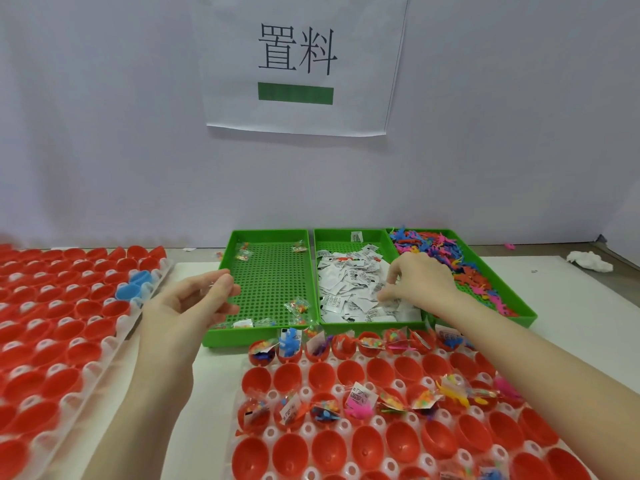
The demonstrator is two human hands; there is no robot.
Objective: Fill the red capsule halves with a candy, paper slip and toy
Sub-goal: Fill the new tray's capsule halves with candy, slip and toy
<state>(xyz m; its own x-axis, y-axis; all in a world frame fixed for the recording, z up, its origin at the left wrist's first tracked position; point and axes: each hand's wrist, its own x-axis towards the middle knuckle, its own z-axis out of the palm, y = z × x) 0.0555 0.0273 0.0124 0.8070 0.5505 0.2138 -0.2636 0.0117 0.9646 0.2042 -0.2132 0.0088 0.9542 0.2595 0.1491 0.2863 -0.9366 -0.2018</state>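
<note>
Two hands out front: the right hand [417, 282] is down in the middle tray, fingertips pinching at the paper slips [349, 285] right under it. Left hand [201, 299] hovers loosely curled, looks empty, beside the candy tray [266, 237]. The empty red halves [287, 377] sit nearer me, so I'd guess the slip comes straight back.

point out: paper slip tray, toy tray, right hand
paper slip tray [349, 234], head view, on its far green rim.
toy tray [519, 318], head view, on its near right green corner.
right hand [420, 280], head view, on the back of the hand.
</note>
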